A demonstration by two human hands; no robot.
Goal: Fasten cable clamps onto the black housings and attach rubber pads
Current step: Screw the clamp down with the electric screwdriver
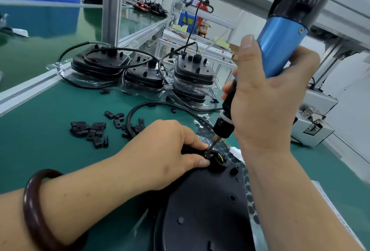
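The clamp (207,154) sits at the far end of the near housing (210,200), pinched by the left hand (166,150). The right hand (266,98) grips the screwdriver (280,50), which slants down-left with its bit at the clamp.

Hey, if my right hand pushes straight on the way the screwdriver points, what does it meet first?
Likely the small black cable clamp that the left hand pinches on the black plastic housing; the bit of the blue electric screwdriver in the right hand seems to touch it.
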